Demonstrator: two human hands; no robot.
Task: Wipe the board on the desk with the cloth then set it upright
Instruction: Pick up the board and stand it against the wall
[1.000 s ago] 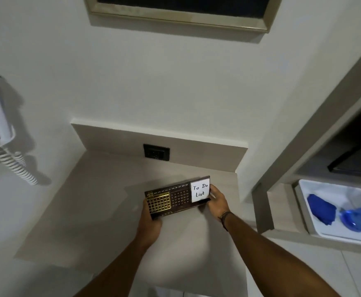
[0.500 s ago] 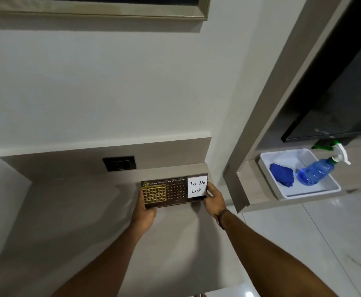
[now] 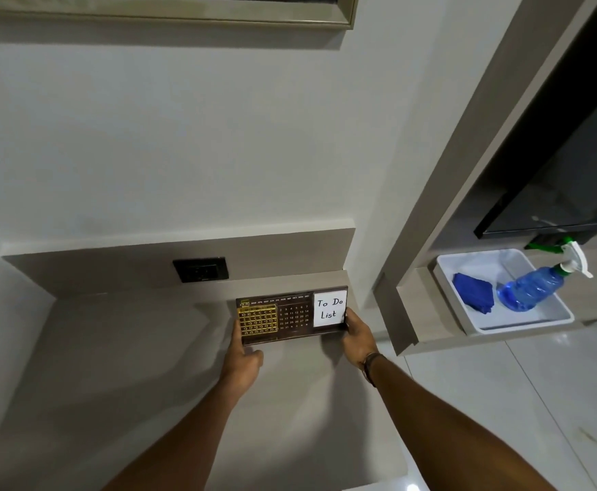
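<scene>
The board (image 3: 291, 315) is a dark brown calendar panel with a gold grid on its left and a white "To Do List" patch on its right. It stands near the far right corner of the beige desk (image 3: 130, 366), facing me. My left hand (image 3: 242, 356) grips its lower left end. My right hand (image 3: 359, 336) grips its lower right end, with the thumb on the white patch. The blue cloth (image 3: 474, 292) lies folded in a white tray (image 3: 524, 322) on the shelf to the right, away from both hands.
A blue spray bottle (image 3: 534, 285) with a white trigger lies in the tray beside the cloth. A black wall socket (image 3: 200, 269) sits in the desk's back panel left of the board. A dark screen (image 3: 566, 193) hangs above the shelf. A framed picture (image 3: 169, 12) is high on the wall.
The board, held in both hands, has moved back toward the desk's far right corner. My view has swung right, so the tray with cloth and bottle now shows fully.
</scene>
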